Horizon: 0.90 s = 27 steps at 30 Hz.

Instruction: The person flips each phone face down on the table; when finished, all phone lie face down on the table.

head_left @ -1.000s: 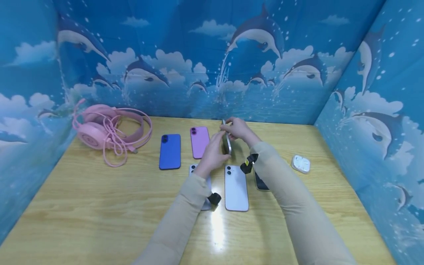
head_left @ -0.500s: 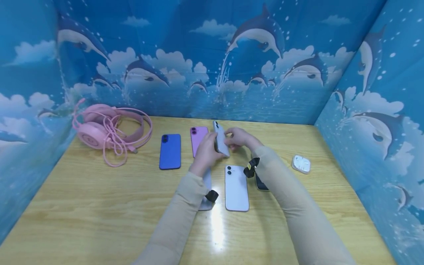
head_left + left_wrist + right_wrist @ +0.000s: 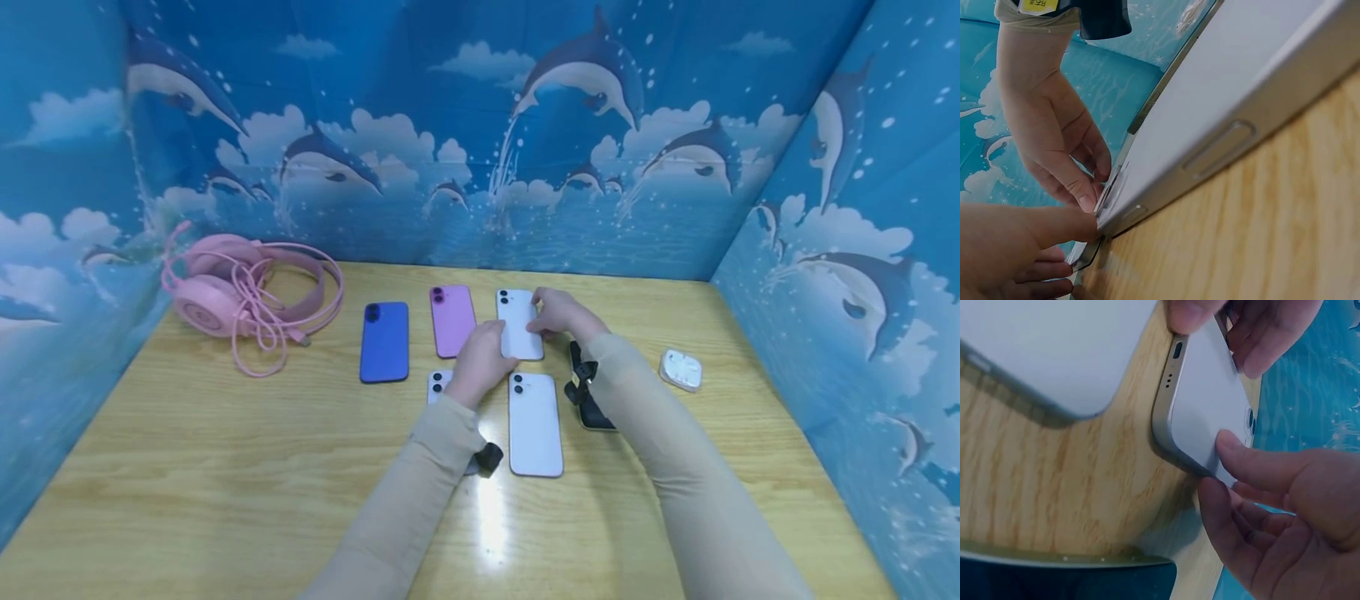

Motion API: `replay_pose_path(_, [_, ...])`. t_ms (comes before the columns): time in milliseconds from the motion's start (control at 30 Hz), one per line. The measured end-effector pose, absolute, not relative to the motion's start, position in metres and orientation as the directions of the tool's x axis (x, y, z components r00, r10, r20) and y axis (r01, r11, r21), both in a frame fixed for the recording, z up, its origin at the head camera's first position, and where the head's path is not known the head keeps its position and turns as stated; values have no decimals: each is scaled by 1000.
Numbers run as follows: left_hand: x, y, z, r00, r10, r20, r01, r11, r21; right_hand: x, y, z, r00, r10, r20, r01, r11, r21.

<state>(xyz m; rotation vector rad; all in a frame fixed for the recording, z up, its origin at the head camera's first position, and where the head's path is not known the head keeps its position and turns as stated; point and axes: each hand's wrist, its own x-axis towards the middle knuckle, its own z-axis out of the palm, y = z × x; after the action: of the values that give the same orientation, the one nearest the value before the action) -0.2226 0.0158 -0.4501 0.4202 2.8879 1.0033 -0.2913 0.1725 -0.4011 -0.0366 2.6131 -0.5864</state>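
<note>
A white smartphone (image 3: 520, 333) lies back-up, or almost so, at the far row, its two camera lenses at the top left. My left hand (image 3: 480, 362) grips its left side, with the thumb at the bottom edge. On the opposite side my right hand (image 3: 566, 313) pinches the long edge; in the right wrist view its thumb (image 3: 1254, 462) rests on the phone's back (image 3: 1204, 400). Closer to me lies another white smartphone (image 3: 536, 425), which fills much of the left wrist view. A third pale smartphone (image 3: 438, 383) is partly covered by my left arm.
Left of the hands lie a pink smartphone (image 3: 452, 321) and a blue smartphone (image 3: 385, 342). Pink headphones (image 3: 210, 304) with a tangled cable sit at the far left. A dark smartphone (image 3: 596, 412) is partly under my right arm. Earphones in a small clear case (image 3: 681, 369) lie right.
The white smartphone, earlier held on edge, has been turned and lowered to the table with its pale back up. My right hand has shifted slightly right and now pinches its right edge.
</note>
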Motion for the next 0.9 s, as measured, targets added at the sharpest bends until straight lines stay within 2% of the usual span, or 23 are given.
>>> replay_pose_path(433, [-222, 16, -446, -954, 299, 16, 250, 767, 591, -289, 179, -404, -905, -125, -407, 48, 920, -388])
replay_pose_path(633, [-222, 16, -444, -957, 291, -15, 225, 769, 598, -277, 189, -396, -877, -255, -408, -79, 913, -401])
replay_pose_path(900, [-213, 32, -431, -937, 346, -44, 221, 686, 693, -253, 219, -384, -856, -368, -364, -226, 898, -376])
